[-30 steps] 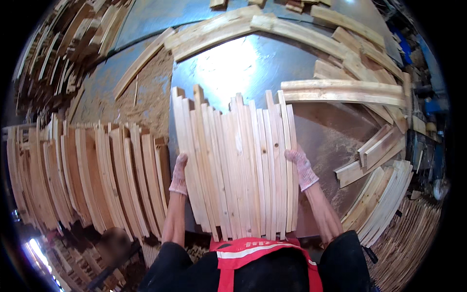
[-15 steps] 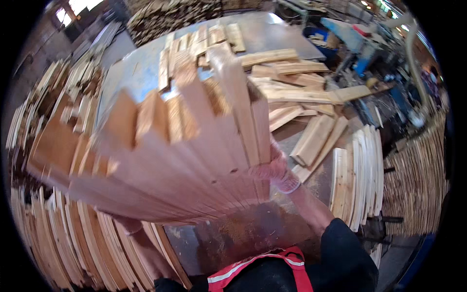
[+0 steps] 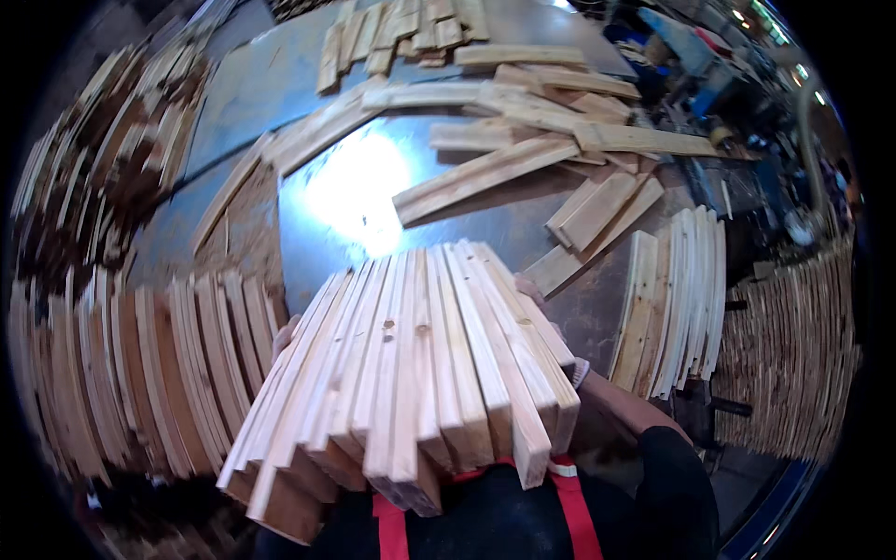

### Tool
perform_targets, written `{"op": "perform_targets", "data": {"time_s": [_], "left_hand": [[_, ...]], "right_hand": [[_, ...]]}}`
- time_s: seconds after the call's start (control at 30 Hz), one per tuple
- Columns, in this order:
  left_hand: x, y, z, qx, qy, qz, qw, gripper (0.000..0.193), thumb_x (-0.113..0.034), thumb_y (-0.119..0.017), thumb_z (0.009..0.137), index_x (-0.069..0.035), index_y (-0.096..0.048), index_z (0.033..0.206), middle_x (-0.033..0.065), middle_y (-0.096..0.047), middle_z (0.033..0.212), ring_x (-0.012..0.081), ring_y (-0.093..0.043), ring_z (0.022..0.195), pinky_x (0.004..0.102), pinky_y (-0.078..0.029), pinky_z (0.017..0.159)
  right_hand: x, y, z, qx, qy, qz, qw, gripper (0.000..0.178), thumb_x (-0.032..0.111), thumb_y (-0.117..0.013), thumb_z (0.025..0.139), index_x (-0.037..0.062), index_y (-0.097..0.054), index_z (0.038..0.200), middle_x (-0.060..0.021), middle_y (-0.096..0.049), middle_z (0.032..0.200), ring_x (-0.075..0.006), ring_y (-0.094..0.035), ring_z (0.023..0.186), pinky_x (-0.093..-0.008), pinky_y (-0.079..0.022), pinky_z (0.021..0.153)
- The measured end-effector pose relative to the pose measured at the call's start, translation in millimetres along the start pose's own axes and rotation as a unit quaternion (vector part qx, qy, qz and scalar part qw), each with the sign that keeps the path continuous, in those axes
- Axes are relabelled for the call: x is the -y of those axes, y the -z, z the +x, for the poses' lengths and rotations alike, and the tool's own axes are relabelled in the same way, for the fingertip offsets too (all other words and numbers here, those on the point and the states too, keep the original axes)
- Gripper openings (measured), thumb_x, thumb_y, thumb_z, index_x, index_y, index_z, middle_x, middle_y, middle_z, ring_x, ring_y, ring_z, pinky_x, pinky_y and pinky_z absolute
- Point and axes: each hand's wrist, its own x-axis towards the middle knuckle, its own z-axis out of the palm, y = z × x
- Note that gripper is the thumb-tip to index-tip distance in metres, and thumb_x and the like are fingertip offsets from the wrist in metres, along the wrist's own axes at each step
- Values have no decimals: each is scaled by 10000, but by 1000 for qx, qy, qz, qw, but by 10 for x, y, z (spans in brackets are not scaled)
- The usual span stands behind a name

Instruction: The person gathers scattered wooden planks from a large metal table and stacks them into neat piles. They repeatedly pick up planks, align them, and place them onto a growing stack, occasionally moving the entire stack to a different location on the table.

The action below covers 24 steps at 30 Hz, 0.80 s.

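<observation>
A wide bundle of pale wooden boards (image 3: pixel 420 345), pressed side by side, is between my two hands, close against my body. The near ends are uneven, and a few boards stick out further toward me. My left hand (image 3: pixel 284 341) shows only in part at the bundle's left side. My gloved right hand (image 3: pixel 530 288) is closed at the right side, with its cuff beside the boards; most of its fingers are hidden behind them. Whether the bundle rests on the metal tabletop (image 3: pixel 327 210) cannot be seen.
Loose boards (image 3: pixel 490 177) lie scattered across the table's far and right parts. A row of boards (image 3: pixel 667 303) stands at right, beside a tall stack (image 3: pixel 789 355). More upright boards (image 3: pixel 177 364) line the left. Blue machinery (image 3: pixel 686 47) stands at the far right.
The bundle has come down and swung toward me. Its ends, which were raised on the far side, now point at my body. Both hands have stayed at its sides.
</observation>
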Motion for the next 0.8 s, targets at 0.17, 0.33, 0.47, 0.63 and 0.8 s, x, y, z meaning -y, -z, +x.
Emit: {"op": "perform_targets", "data": {"time_s": [0.17,0.33,0.47,0.63,0.8], "left_hand": [[-139,-220,818,195,65,-99,974,750,-602,-608,972,-47,-489,1462,145,-610,1365,266,-637,1155,387,-557,974],[76,-328,1163,175,175,-25,968,691,-571,-636,974,-47,-561,1419,141,-660,1312,251,-661,1132,365,-569,958],[433,-185,1081,85,152,150,973,712,-515,-526,1043,-85,-341,1580,85,-376,1600,215,-371,1454,359,-322,1193],[643,9,1111,67,96,94,989,581,-348,-513,1073,-93,-382,1578,89,-430,1595,217,-379,1491,363,-332,1222],[657,-4,1028,92,117,85,985,606,-406,-541,1065,-78,-414,1559,83,-460,1571,224,-452,1429,381,-380,1195]], "right_hand": [[-1058,342,-94,2,-82,-144,986,778,308,-598,977,95,-200,1611,-137,-495,1488,-274,-508,1348,-348,-425,1142],[-1549,511,165,27,-51,-342,938,713,309,-501,1047,100,-160,1637,-167,-540,1472,-305,-550,1326,-351,-439,1136],[-1479,462,174,85,-193,-524,825,517,192,-444,1051,35,-366,1537,-234,-613,1367,-382,-614,1223,-415,-488,1073],[-1453,481,133,27,-250,-455,854,528,129,-496,1034,-19,-365,1523,-224,-639,1339,-347,-626,1213,-376,-483,1076],[-1545,210,-22,-217,-168,-197,941,482,243,-538,1043,-31,-524,1439,-161,-680,1294,-251,-651,1168,-337,-489,1045]]}}
